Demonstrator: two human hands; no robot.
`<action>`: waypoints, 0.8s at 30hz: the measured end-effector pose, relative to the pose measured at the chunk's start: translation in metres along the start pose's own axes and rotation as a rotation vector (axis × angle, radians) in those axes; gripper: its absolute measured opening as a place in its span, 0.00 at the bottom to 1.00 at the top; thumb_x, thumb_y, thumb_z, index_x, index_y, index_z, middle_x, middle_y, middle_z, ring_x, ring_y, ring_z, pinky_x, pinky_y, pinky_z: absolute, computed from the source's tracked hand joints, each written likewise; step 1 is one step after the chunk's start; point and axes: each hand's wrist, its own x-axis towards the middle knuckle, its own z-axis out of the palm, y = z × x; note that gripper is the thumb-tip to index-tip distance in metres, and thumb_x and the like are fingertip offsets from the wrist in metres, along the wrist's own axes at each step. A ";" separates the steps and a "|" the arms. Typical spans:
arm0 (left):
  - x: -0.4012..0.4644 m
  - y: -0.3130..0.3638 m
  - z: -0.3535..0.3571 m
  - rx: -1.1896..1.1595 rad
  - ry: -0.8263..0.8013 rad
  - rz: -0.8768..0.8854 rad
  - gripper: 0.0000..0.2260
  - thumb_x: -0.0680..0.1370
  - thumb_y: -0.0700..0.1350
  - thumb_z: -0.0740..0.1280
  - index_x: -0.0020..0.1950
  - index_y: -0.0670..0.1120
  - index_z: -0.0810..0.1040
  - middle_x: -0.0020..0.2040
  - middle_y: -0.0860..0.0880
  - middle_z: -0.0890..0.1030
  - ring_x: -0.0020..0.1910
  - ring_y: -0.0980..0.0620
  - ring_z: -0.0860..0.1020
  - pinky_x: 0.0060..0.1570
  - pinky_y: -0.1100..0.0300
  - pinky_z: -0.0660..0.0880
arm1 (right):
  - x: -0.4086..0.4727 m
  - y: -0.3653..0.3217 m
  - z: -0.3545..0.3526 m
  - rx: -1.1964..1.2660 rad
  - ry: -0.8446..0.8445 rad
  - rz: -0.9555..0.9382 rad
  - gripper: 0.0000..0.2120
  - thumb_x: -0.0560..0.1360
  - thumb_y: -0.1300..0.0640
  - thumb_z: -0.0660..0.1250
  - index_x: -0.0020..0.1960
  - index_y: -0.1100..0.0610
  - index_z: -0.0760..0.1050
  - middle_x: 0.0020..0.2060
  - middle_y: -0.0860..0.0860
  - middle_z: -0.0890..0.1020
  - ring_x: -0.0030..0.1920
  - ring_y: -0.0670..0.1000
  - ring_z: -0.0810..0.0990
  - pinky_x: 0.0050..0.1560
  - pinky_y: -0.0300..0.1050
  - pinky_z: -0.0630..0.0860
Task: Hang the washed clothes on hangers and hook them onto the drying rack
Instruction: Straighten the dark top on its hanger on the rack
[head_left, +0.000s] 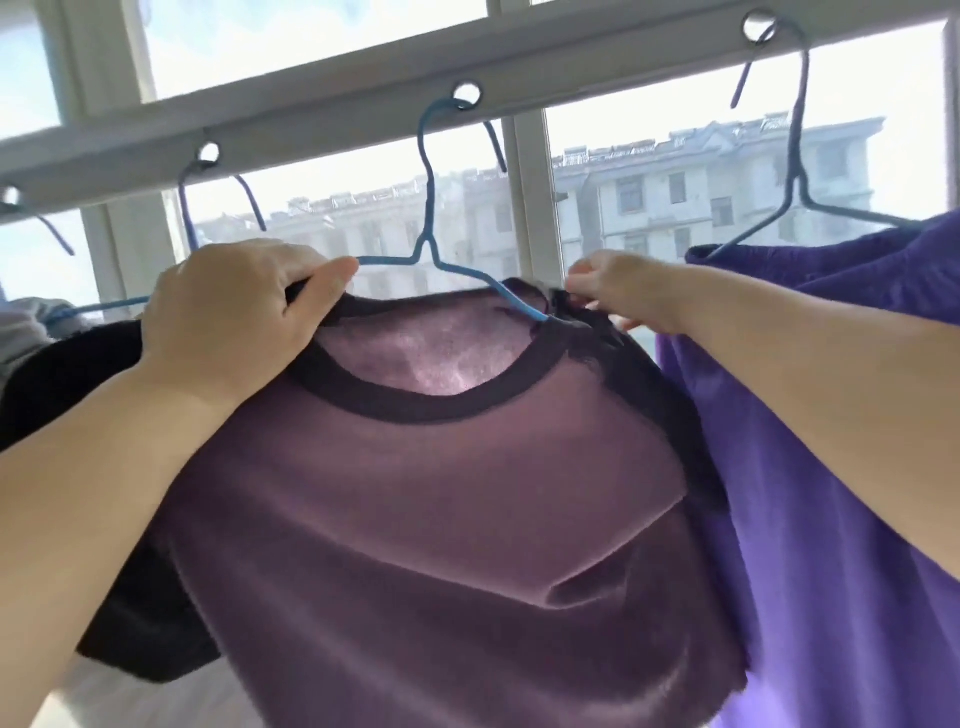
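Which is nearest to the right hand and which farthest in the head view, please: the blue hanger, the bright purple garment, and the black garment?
From the right hand:
1. Blue hanger: its arm ends just left of the fingers.
2. Bright purple garment: hanging to the right.
3. Black garment: far left, beyond the left hand.

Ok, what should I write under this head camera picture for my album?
Two hands, left hand and right hand, straighten a plum shirt on a blue hanger hooked into the drying rack.

A pale drying rack bar (363, 98) with round holes carries four wire hangers (431, 208), each hooked through a hole.
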 end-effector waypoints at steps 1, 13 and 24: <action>-0.001 0.001 -0.001 -0.011 -0.009 -0.005 0.19 0.77 0.58 0.55 0.39 0.48 0.79 0.31 0.52 0.77 0.36 0.46 0.75 0.41 0.50 0.74 | -0.004 0.000 0.002 0.000 -0.136 0.054 0.07 0.79 0.53 0.55 0.48 0.52 0.70 0.40 0.52 0.75 0.38 0.51 0.73 0.35 0.43 0.69; 0.002 0.000 0.006 -0.113 -0.100 -0.015 0.17 0.76 0.51 0.57 0.52 0.44 0.80 0.49 0.45 0.82 0.49 0.43 0.78 0.53 0.50 0.73 | -0.028 0.035 -0.003 0.255 -0.302 -0.051 0.10 0.72 0.48 0.67 0.37 0.51 0.82 0.33 0.46 0.84 0.35 0.45 0.81 0.41 0.39 0.75; -0.005 0.010 0.021 -0.198 0.098 -0.125 0.10 0.76 0.45 0.64 0.45 0.39 0.81 0.41 0.42 0.80 0.40 0.50 0.74 0.43 0.64 0.64 | -0.015 0.042 -0.007 -0.239 0.145 -0.078 0.10 0.74 0.54 0.68 0.54 0.53 0.80 0.44 0.50 0.79 0.44 0.48 0.75 0.46 0.37 0.69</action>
